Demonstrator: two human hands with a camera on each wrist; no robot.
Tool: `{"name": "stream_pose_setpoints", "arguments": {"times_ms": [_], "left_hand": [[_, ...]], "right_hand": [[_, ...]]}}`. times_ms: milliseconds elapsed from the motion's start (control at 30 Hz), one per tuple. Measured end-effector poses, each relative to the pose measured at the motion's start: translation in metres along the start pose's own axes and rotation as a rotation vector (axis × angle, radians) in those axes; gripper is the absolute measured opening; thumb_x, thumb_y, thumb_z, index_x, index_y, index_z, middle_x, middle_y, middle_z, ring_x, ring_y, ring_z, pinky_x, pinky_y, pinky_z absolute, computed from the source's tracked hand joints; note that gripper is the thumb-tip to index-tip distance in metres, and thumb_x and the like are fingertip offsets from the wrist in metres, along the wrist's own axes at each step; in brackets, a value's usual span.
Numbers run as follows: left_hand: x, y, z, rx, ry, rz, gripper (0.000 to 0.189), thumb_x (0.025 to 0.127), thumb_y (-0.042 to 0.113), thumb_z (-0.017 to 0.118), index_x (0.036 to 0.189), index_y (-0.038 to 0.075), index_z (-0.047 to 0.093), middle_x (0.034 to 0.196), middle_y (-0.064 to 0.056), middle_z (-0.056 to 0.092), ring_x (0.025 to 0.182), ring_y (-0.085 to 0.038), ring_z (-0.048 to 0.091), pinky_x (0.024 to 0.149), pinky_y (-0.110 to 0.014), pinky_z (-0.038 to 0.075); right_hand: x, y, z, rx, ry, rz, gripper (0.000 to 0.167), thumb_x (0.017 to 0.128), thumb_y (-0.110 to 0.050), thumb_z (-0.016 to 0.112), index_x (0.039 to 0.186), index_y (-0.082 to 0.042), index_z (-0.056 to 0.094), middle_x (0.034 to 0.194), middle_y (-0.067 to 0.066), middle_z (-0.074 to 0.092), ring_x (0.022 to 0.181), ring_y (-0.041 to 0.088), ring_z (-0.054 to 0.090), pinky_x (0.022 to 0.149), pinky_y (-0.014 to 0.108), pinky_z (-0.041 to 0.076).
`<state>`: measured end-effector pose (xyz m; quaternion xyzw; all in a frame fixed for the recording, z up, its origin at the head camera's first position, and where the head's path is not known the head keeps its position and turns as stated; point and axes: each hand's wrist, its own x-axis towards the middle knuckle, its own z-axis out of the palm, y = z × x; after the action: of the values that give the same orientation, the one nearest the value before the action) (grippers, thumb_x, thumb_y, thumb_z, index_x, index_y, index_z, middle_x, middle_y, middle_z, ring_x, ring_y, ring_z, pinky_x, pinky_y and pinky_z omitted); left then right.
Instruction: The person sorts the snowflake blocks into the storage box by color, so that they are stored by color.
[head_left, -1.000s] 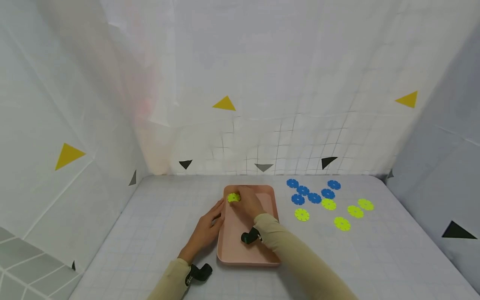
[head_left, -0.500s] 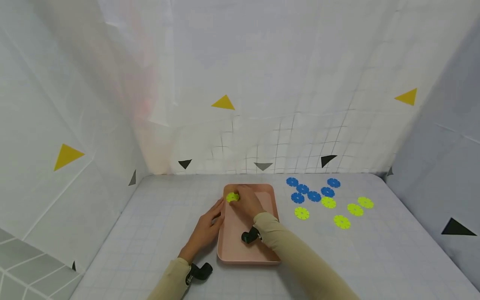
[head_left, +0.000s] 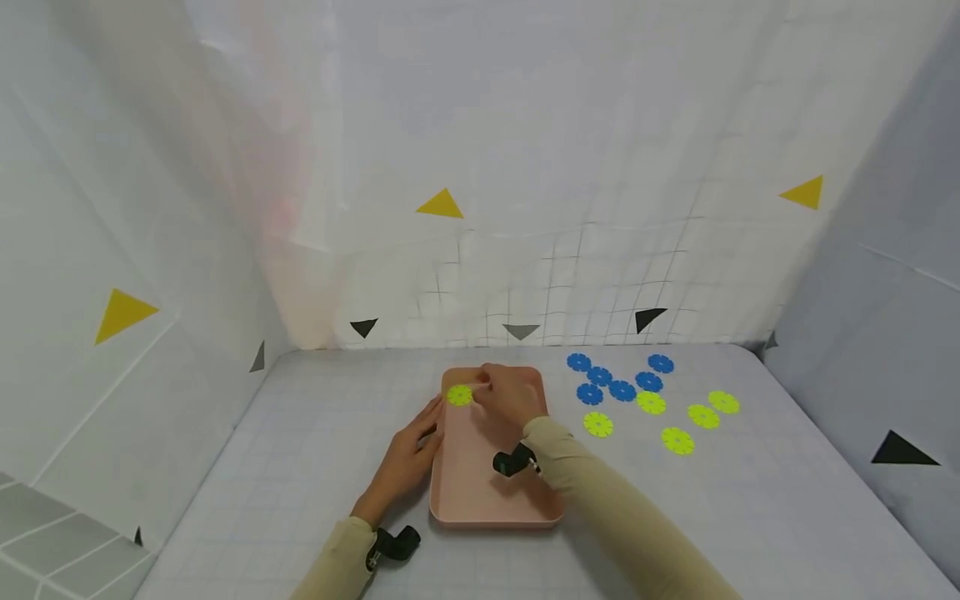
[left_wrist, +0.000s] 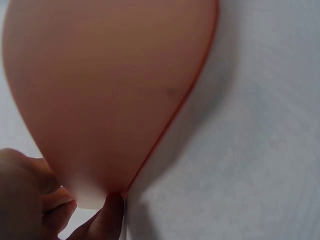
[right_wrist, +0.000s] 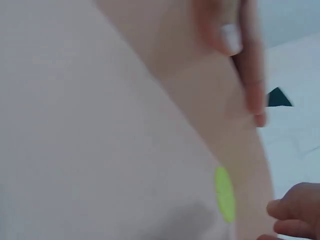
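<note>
A yellow-green notched disc [head_left: 460,395] lies flat in the far left corner of a pink tray [head_left: 467,492]; it shows edge-on near the tray wall in the right wrist view. My right hand [head_left: 513,400] hovers over the tray just right of that disc, fingers parted and holding nothing. In the right wrist view its blurred fingers [right_wrist: 252,75] are apart from the disc. Alongside the tray's left wall rests my left hand [head_left: 408,454], fingers fairly straight and touching the wall. The left wrist view has a fingertip [left_wrist: 114,205] right at the tray's rim.
Right of the tray, several blue notched discs [head_left: 622,391] lie toward the back of the white table [head_left: 757,517]. Several more yellow-green discs [head_left: 678,441] are spread nearer and farther right. White sheeting [head_left: 600,125] with coloured triangles encloses the back and sides.
My right hand has let go of the yellow-green disc and shifted slightly right. The disc now lies in the tray's corner. My left hand keeps its place at the wall.
</note>
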<state>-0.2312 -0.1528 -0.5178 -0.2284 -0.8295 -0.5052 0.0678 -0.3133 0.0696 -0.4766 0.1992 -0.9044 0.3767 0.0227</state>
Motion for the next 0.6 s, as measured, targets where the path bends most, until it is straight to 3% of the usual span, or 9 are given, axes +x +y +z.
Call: {"name": "stream_pose_setpoints", "arguments": {"times_ms": [100,200,367,600], "left_hand": [[0.000,0.001,0.000,-0.012,0.000,0.010,0.053,0.107,0.000,0.056,0.157,-0.006,0.038,0.165,-0.020,0.030,0.136,-0.039,0.051,0.105,-0.049,0.050],[-0.001,0.000,0.000,0.004,0.005,0.018,0.053,0.106,0.000,0.056,0.156,-0.007,0.039,0.165,-0.021,0.031,0.135,-0.041,0.051,0.104,-0.049,0.050],[0.000,0.001,-0.001,0.023,0.017,-0.001,0.052,0.107,0.001,0.056,0.155,-0.007,0.040,0.166,-0.017,0.032,0.139,-0.036,0.049,0.107,-0.045,0.048],[0.000,0.001,0.000,0.023,0.039,0.021,0.052,0.103,-0.005,0.059,0.153,-0.009,0.043,0.163,-0.019,0.035,0.140,-0.035,0.047,0.107,-0.045,0.049]], "right_hand": [[-0.004,-0.002,-0.010,-0.085,0.027,-0.023,0.028,0.097,-0.014,0.068,0.121,0.000,0.071,0.108,0.013,0.074,0.090,0.027,0.069,0.079,0.043,0.059],[-0.007,-0.004,-0.021,-0.103,0.042,-0.032,0.028,0.095,-0.013,0.070,0.120,-0.001,0.072,0.113,0.013,0.073,0.097,0.028,0.069,0.085,0.045,0.058],[-0.013,-0.007,-0.042,0.007,0.011,-0.025,0.028,0.096,-0.008,0.068,0.123,0.001,0.069,0.119,0.018,0.069,0.105,0.035,0.065,0.091,0.047,0.057],[-0.026,0.003,-0.066,0.009,0.019,-0.030,0.026,0.096,-0.007,0.066,0.121,-0.001,0.069,0.119,0.017,0.068,0.105,0.034,0.065,0.086,0.047,0.059]]}}
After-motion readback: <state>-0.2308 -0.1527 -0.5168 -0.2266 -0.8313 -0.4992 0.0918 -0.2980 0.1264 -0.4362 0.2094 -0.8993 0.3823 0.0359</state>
